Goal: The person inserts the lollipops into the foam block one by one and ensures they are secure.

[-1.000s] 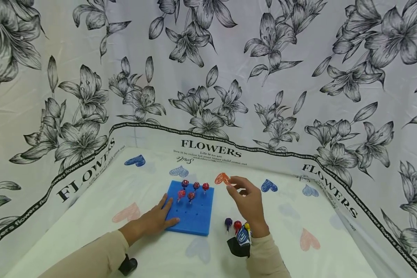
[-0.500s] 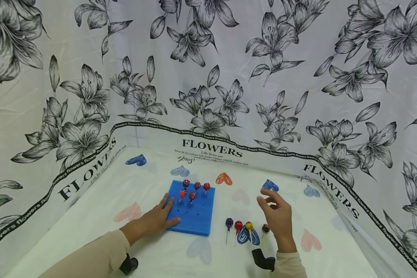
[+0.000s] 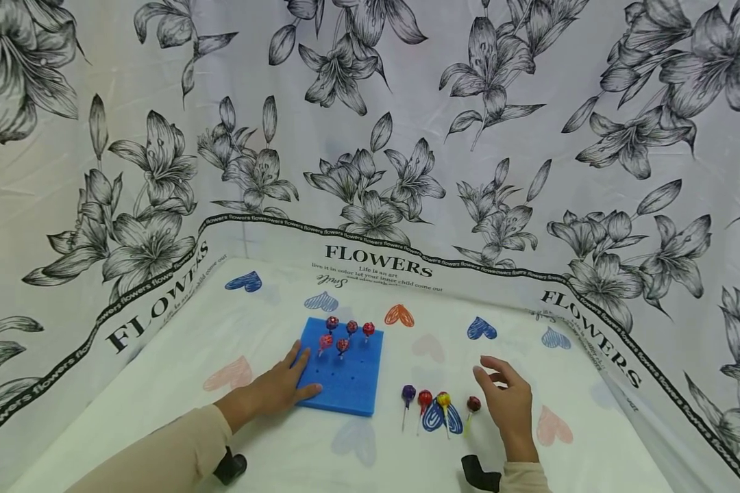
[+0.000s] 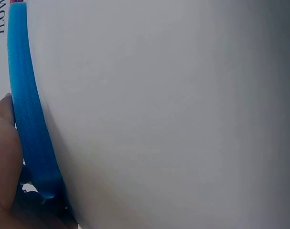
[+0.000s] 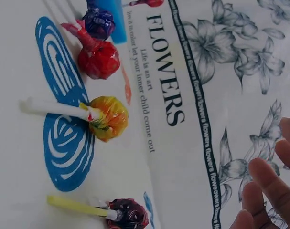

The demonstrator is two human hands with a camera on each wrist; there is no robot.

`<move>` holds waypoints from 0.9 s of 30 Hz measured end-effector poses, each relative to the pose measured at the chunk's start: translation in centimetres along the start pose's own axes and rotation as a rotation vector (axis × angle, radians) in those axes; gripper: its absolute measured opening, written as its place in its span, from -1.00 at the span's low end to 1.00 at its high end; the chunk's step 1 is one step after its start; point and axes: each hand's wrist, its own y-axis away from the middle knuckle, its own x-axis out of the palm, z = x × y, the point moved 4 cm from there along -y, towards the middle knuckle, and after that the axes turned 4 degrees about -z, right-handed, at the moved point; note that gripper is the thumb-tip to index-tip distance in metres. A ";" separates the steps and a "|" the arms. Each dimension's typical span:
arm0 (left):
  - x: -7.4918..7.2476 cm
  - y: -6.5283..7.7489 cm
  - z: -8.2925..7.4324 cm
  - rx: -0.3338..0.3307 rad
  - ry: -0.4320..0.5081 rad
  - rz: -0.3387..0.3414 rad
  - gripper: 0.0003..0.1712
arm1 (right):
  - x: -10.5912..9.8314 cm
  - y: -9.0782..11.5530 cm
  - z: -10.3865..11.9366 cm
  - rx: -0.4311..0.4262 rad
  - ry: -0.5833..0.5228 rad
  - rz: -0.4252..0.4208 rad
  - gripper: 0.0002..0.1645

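My left hand (image 3: 277, 390) rests with spread fingers on the left edge of a blue foam board (image 3: 345, 400) dotted with small holes. The left wrist view shows the board's thick side (image 4: 30, 100) with a finger (image 4: 4, 117) along it. Several wrapped lollipops stand upright in the board's far part, among them a pink one (image 3: 325, 341). To the right lie a purple lollipop (image 3: 409, 393), a red one (image 3: 425, 398), a yellow one (image 5: 108, 118) and a dark red one with a yellow stick (image 5: 128, 213). Beside the dark red one my right hand (image 3: 507, 404) hovers, holding nothing, its fingers loosely bent.
A white cloth (image 3: 419, 459) printed with hearts covers the table. Behind it hangs a curtain (image 3: 382, 89) with black flower drawings and lettering. A black wrist-camera mount (image 3: 481, 472) sits by the right wrist, another (image 3: 231, 469) by the left.
From beyond the board's far right corner, my right hand has moved right and back toward me, past the loose lollipops, uncovering the yellow and dark red ones. The left hand stays on the board.
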 end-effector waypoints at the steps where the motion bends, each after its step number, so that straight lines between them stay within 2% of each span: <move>1: 0.0 0.0 0.0 0.002 -0.003 0.000 0.08 | 0.0 0.0 -0.3 0.011 0.007 -0.001 -0.72; 9: 0.1 -0.2 0.1 0.005 -0.018 0.011 0.09 | 0.4 0.0 -2.8 0.081 0.100 0.006 -0.68; 19: 0.2 -0.3 0.3 0.007 -0.012 0.002 0.10 | 1.2 0.1 -5.3 0.152 0.171 0.077 -0.63; 23: 0.2 -0.4 0.2 0.017 -0.007 -0.001 0.09 | 1.1 0.2 -5.6 0.167 0.242 0.098 -0.60; 27: 0.2 -0.3 0.1 0.012 -0.006 0.001 0.10 | 1.1 0.2 -6.1 0.212 0.348 0.167 -0.53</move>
